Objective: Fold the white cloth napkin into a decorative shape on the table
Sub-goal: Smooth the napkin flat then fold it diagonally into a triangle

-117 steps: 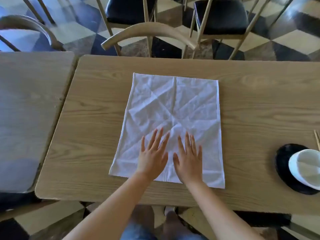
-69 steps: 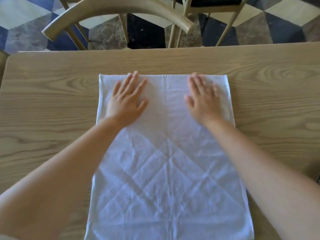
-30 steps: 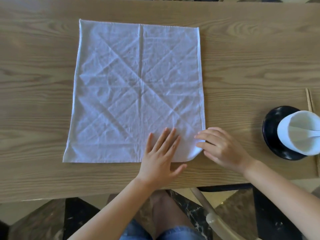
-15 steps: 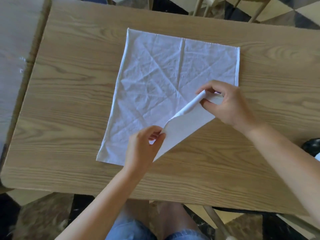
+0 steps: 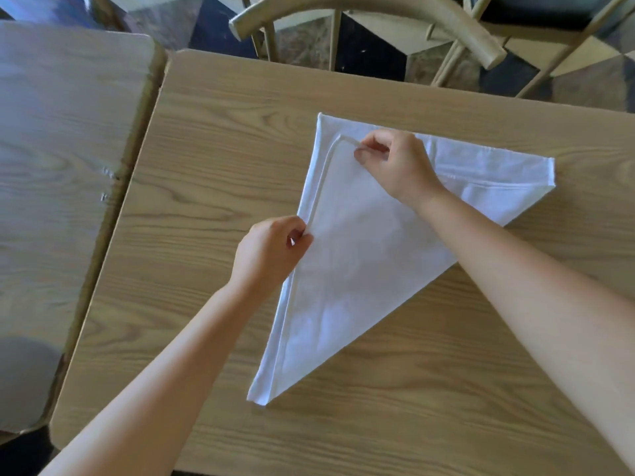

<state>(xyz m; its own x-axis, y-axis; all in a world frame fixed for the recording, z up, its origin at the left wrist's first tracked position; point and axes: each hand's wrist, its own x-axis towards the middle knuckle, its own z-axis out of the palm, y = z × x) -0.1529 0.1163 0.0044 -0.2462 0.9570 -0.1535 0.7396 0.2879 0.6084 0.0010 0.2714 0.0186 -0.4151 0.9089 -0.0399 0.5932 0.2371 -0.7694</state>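
The white cloth napkin (image 5: 360,266) lies on the wooden table (image 5: 213,159), folded diagonally into a rough triangle with its point toward me. A strip of the lower layer shows along the far and left edges. My right hand (image 5: 395,163) pinches the folded-over corner near the napkin's far left corner. My left hand (image 5: 271,249) pinches the upper layer's left edge about halfway down. Both forearms cross the near part of the table.
A second wooden table (image 5: 62,149) stands close on the left, with a narrow gap between. A curved wooden chair back (image 5: 371,12) sits just beyond the far table edge, over a chequered floor.
My right hand has carried the near right corner across to the far left corner, making a diagonal fold. My left hand moved up along the left edge. The view shifted.
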